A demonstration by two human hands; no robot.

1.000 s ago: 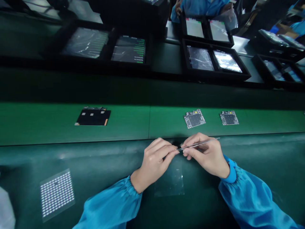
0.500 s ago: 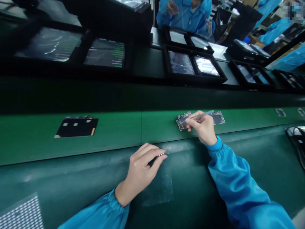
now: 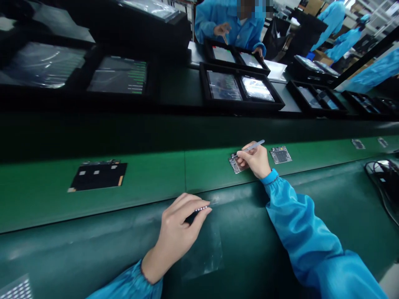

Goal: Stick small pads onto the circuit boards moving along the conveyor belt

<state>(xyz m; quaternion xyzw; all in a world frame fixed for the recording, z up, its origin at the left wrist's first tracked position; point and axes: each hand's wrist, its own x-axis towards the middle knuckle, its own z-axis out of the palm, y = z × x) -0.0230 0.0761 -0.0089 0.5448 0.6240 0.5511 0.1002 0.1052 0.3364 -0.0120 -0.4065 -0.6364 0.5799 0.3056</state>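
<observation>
My left hand (image 3: 179, 232) is closed in a pinch over the near mat. Between thumb and fingers it holds a narrow sticker strip (image 3: 201, 209) with a row of white dots. My right hand (image 3: 255, 160) grips slim pale tweezers (image 3: 257, 145) like a pen. Their tip is hidden by the fingers, over a small circuit board (image 3: 236, 165) on the green belt. The fingers partly cover this board; whether they touch it I cannot tell. A second circuit board (image 3: 281, 155) lies just to the right of that hand.
A black flat panel (image 3: 98, 176) lies on the green belt (image 3: 156, 174) at left. A clear plastic bag (image 3: 204, 253) lies on the mat below my left hand. A dotted sheet (image 3: 18, 290) is at lower left. Black trays (image 3: 243, 106) line the far shelf, where a co-worker (image 3: 230, 25) stands.
My right hand has moved slightly left, and the board to its right is now fully uncovered. My left hand keeps its pinch on the strip. The camera view has shifted a little.
</observation>
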